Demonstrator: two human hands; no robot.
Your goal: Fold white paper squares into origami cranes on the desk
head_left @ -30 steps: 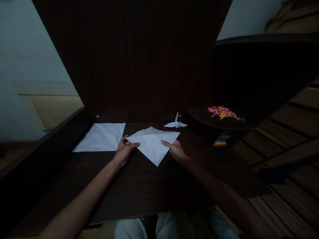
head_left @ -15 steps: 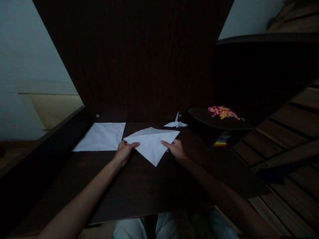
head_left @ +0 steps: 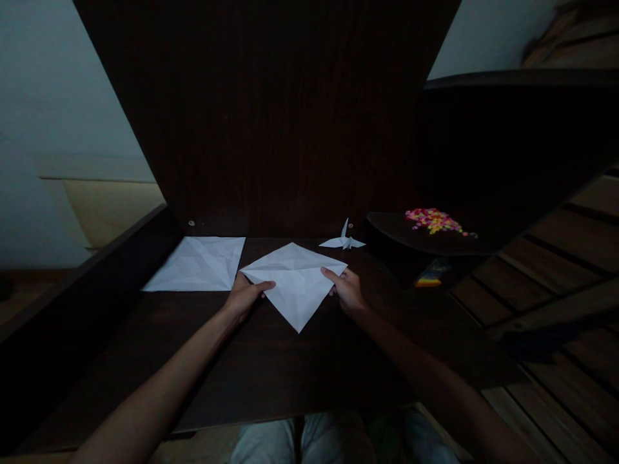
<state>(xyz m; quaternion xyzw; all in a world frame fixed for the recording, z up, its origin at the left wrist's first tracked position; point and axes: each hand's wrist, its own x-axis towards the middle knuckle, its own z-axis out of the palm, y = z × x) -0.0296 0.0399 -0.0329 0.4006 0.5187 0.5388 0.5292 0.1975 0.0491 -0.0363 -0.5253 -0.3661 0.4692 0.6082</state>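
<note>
A creased white sheet of paper (head_left: 294,283), turned like a diamond with one corner toward me, is held between my hands above the dark table. My left hand (head_left: 246,295) grips its left edge, thumb on top and fingers underneath. On the opposite edge, my right hand (head_left: 347,289) pinches the paper in the same way. A crease runs across the sheet from side to side. Behind it, a folded white paper crane (head_left: 344,242) stands near the back panel. To the left lies another creased white sheet (head_left: 198,263), flat on the table.
Small pink, yellow and orange pieces (head_left: 435,221) are heaped on a curved dark shelf (head_left: 411,240) at the right. Under it is a small yellow-orange item (head_left: 428,282). A dark side board (head_left: 97,270) borders the table's left, and a tall dark panel (head_left: 280,129) rises behind.
The sheet between my hands has tipped flatter, so its far half shows more and the near corner sits closer to me. My right thumb has shifted slightly up and right.
</note>
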